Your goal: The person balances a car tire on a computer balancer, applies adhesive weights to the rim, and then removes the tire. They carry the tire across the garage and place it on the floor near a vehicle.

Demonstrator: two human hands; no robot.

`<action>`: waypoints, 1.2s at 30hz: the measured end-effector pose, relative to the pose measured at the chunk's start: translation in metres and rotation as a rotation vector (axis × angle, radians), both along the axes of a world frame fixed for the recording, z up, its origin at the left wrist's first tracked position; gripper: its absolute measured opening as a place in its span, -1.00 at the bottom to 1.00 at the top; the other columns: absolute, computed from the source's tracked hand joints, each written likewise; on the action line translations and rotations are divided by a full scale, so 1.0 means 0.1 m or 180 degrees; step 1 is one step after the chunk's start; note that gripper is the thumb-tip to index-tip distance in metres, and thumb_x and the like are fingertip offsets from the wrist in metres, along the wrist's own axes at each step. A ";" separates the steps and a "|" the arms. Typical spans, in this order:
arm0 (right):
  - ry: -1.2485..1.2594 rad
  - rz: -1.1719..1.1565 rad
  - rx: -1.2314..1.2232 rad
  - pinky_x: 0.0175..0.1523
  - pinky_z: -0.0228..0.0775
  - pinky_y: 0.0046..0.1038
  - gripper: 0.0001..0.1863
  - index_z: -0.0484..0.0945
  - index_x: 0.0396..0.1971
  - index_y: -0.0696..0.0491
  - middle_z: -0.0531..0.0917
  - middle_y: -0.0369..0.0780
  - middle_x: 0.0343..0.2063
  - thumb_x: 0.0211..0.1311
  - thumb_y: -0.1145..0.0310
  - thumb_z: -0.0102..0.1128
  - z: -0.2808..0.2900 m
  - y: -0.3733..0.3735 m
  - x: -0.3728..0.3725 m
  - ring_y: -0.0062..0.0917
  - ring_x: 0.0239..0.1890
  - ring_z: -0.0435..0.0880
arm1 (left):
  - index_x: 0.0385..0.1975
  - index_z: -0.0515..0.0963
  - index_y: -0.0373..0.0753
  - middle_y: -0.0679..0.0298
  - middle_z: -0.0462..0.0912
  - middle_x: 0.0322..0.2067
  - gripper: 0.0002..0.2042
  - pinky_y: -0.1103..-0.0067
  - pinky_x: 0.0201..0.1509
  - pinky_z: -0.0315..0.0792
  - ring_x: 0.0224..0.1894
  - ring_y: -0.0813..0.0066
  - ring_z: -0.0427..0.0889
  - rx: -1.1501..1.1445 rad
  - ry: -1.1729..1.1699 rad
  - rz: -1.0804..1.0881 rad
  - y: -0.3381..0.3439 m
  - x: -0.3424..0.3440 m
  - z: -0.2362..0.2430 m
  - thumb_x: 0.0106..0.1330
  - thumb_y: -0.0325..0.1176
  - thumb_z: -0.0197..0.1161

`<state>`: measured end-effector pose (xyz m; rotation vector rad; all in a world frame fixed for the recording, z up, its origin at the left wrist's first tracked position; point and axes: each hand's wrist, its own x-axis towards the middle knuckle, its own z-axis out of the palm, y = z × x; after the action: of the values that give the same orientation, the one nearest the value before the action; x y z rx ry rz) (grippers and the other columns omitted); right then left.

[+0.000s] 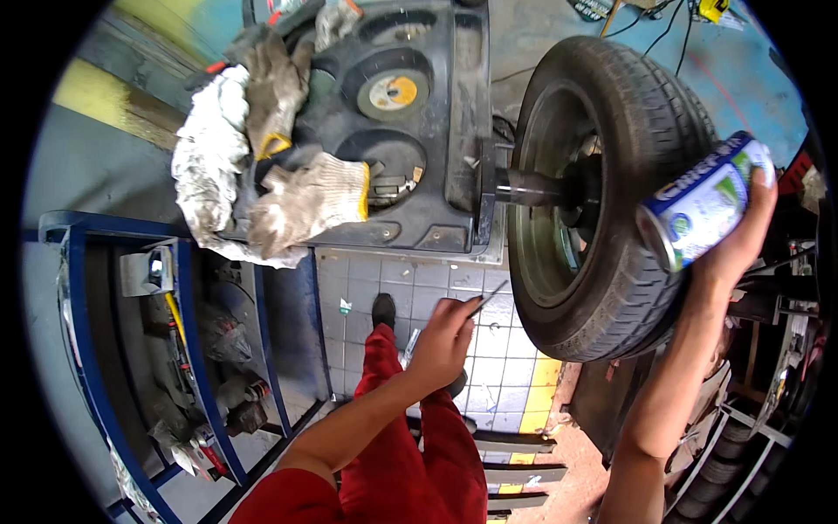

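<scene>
My left hand (443, 336) is closed on a thin dark rod (491, 292), just left of a tyre's lower sidewall. My right hand (736, 238) grips a blue-and-white can (698, 199), tilted over the tread at the right. The tyre (628, 314), on its metal rim (548, 271), stands upright on the shaft (528, 187) of a dark grey machine (436, 234). Soiled knit gloves (301, 196) and a crumpled white rag (207, 148) lie on the machine's top tray, beside a round disc with a yellow centre (393, 90) in a recess.
A blue metal shelf unit (77, 297) with tools and bags stands at the lower left. My legs (449, 472) are over a tiled floor (358, 275). At the right are racks (724, 428) with stacked tyres. Cables (663, 35) run at the top right.
</scene>
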<state>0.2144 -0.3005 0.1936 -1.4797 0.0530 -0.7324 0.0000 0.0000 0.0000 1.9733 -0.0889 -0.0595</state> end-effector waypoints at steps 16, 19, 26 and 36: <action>0.0106 -0.0123 -0.0431 0.25 0.36 -0.47 -0.39 0.30 0.40 0.24 0.56 -0.09 0.14 0.55 0.16 0.09 0.19 0.20 0.00 -0.49 0.11 0.55 | 0.13 0.53 -0.34 -0.07 0.49 0.15 -0.52 0.21 0.35 0.33 0.25 -0.09 0.44 0.1648 -0.2085 0.1800 1.59 1.69 1.93 0.31 -0.24 0.46; 0.0129 -0.0154 -0.0404 0.25 0.35 -0.47 -0.39 0.30 0.40 0.24 0.57 -0.09 0.14 0.55 0.16 0.10 0.18 0.19 0.02 -0.48 0.11 0.56 | -0.04 0.54 -0.41 -0.08 0.54 -0.04 -0.53 0.19 0.22 0.38 0.11 -0.08 0.48 0.2211 -0.1855 0.2770 2.16 1.49 1.80 0.27 -0.15 0.50; 0.0221 -0.0166 -0.0460 0.27 0.35 -0.45 -0.34 0.30 0.41 0.25 0.57 -0.07 0.16 0.53 0.09 0.13 0.20 0.21 0.05 -0.46 0.13 0.56 | -0.23 0.63 -0.33 0.00 0.71 -0.27 -0.62 0.20 0.02 0.52 -0.19 0.03 0.69 0.2480 -0.0915 0.2524 3.04 1.30 1.67 0.42 -0.04 0.30; 0.0148 -0.0231 -0.0508 0.28 0.34 -0.48 -0.34 0.29 0.40 0.29 0.57 -0.07 0.15 0.54 0.12 0.14 0.20 0.20 0.01 -0.48 0.15 0.55 | 0.28 0.51 -0.24 0.07 0.55 0.24 -0.45 0.05 0.39 0.42 0.28 0.10 0.54 -0.1955 -0.2130 0.3594 3.47 -0.10 3.41 0.49 0.00 -0.04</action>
<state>0.2154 -0.2801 0.2136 -1.6544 0.0857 -0.7750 -0.0100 0.3473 0.3408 1.1297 0.5162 1.2075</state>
